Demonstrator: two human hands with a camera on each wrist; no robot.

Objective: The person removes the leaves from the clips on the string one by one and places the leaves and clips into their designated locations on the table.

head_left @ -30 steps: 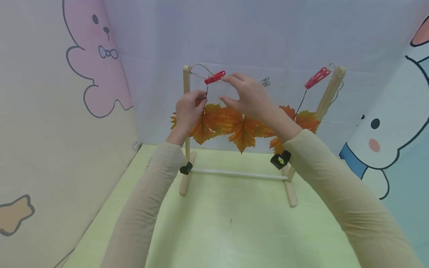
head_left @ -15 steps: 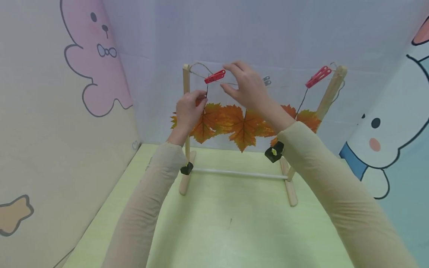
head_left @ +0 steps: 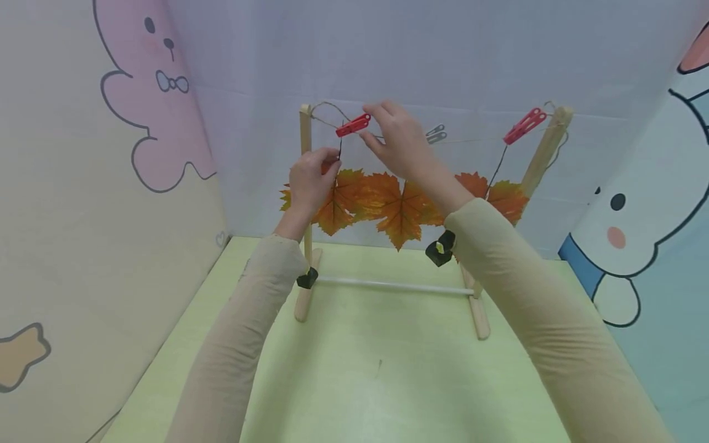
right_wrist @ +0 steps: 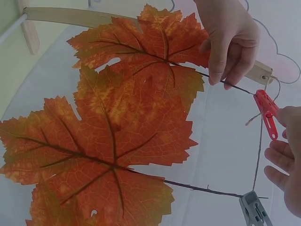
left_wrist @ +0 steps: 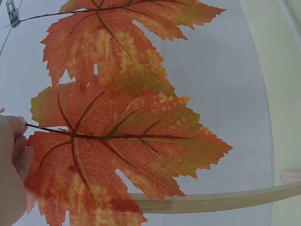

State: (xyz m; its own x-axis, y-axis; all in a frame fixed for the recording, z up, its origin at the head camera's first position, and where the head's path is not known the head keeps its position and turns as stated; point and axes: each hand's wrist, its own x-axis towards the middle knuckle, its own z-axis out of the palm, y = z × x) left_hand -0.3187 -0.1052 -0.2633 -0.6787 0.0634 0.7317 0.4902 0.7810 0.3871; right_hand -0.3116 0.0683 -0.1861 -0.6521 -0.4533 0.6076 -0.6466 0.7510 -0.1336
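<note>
My left hand (head_left: 310, 181) pinches the dark stem of an orange maple leaf (left_wrist: 108, 136) between thumb and fingers. That stem rises to a red clothespin (head_left: 352, 125), which is clipped on the twine by the left post. My right hand (head_left: 401, 138) is at the clothespin's handle end. One digit touches a handle in the right wrist view, while the thumb and index finger stand apart in the head view. A middle leaf (right_wrist: 117, 136) hangs from a grey clothespin (right_wrist: 255, 209). Another red clothespin (head_left: 524, 126) holds a leaf at the right, partly hidden by my right arm.
The twine runs between two wooden posts (head_left: 545, 144) of a stand, joined low by a white rod (head_left: 388, 284). Its wooden feet (head_left: 479, 317) rest on a pale green table (head_left: 354, 369). A white cloth hangs behind, with printed cartoon walls on both sides.
My right hand has moved slightly left and up to the red clothespin, its thumb and index finger coming closer together. My left hand keeps its pinch on the leaf stem.
</note>
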